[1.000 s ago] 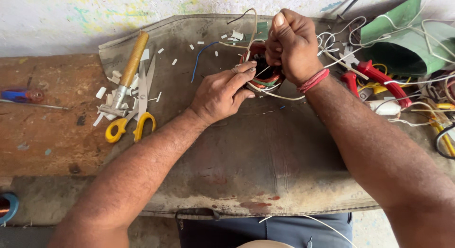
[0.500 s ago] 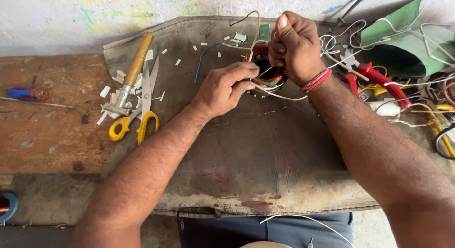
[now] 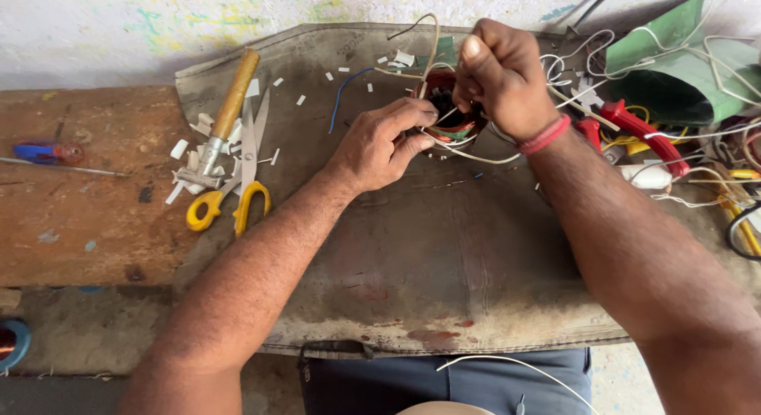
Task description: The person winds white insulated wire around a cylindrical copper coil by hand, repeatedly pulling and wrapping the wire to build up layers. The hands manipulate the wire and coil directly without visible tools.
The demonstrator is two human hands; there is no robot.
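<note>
Nearest you: grey trousers and a loose pale wire point(image 3: 507, 366) at the mat's near edge, well behind both hands.

Mat point(image 3: 444, 264): worn grey sheet, bare between your forearms, carrying everything below.

Left hand point(image 3: 379, 145): fingers curled, thumb and fingertips closed on a pale lead at the near-left rim of the coil. It comes in from the left and touches the coil's side.

Coil point(image 3: 453, 120): small round winding, red and green inside, lying directly between your two hands, right of the left hand and just under the right. Its opening looks tilted towards you; its exact lean cannot be told, as your hands hide much of it. Thin pale leads curl out of it to both sides and upward.

Right hand point(image 3: 498, 78): closed in a fist above the coil's far-right rim, fingers pinching a lead drawn up out of the winding. This hand sits over the coil and is the nearer of the two to its centre.

Left of the left hand, well apart: yellow scissors point(image 3: 238, 185), a wooden-handled tool point(image 3: 226, 114), white sleeve offcuts point(image 3: 184, 157). Further left, on the bench: a blue-and-red screwdriver point(image 3: 47, 153).

Right of the right hand: red pliers point(image 3: 638, 133), tangled wires, green sheet point(image 3: 674, 74).
</note>
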